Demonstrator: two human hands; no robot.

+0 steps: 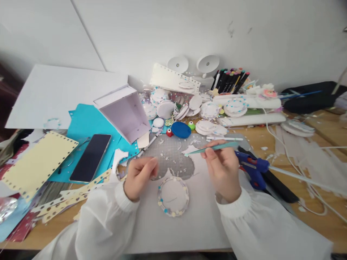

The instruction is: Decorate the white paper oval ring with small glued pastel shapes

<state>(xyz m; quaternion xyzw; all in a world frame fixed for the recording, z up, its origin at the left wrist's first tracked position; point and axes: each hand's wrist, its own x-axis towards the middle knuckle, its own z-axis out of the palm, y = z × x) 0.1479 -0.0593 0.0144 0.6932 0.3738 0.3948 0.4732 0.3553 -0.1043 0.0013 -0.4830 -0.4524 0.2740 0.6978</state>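
My right hand [223,168] is closed around a pair of teal tweezers [217,147], whose tips point left. A tiny pale bit shows at the tips, too small to name. My left hand [141,177] is curled, thumb against the bent fingers; what it holds, if anything, is hidden. Between and below the hands, a round white piece [173,196] with small blue and pale yellow bits around its rim lies on a white sheet [200,227]. The sheet's upper edge has rounded cut-outs.
A grey cutting mat [154,148] holds paper scraps. To the left are a phone [90,157], a white open box [124,115] and punched yellow card [40,162]. Decorated white discs [235,107] pile up behind. A blue glue gun [253,166] lies right, near a cable.
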